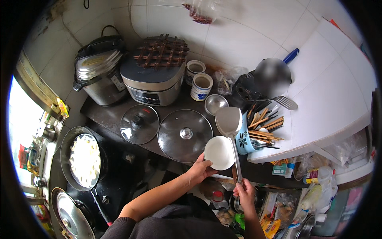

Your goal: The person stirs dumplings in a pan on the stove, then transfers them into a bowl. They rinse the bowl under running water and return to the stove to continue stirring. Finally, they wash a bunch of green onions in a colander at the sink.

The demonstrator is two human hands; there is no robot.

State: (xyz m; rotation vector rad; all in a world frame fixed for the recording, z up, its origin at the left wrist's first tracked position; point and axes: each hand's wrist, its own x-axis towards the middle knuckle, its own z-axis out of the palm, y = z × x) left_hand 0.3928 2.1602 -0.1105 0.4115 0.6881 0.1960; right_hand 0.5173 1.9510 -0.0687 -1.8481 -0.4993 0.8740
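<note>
My left hand [203, 170] grips the rim of a white bowl [219, 153], which looks empty inside. My right hand [245, 190] is closed round the handle of a metal wok spatula [229, 119], whose broad blade points away from me, above and beside the bowl. Left of the bowl, a large glass lid [185, 149] with a metal knob lies on the dark counter. A small steel bowl [216, 104] stands beyond the spatula blade. A light blue holder [243, 136] full of chopsticks and utensils is just right of the blade.
At left, a frying pan [103, 162] with pale food sits on the black stove, near a lidded pan [70, 216]. A smaller glass lid [139, 124], rice cooker [152, 80], pressure cooker [103, 86] and blue-and-white jars [201, 86] line the counter. Bags and bottles fill shelves at lower right.
</note>
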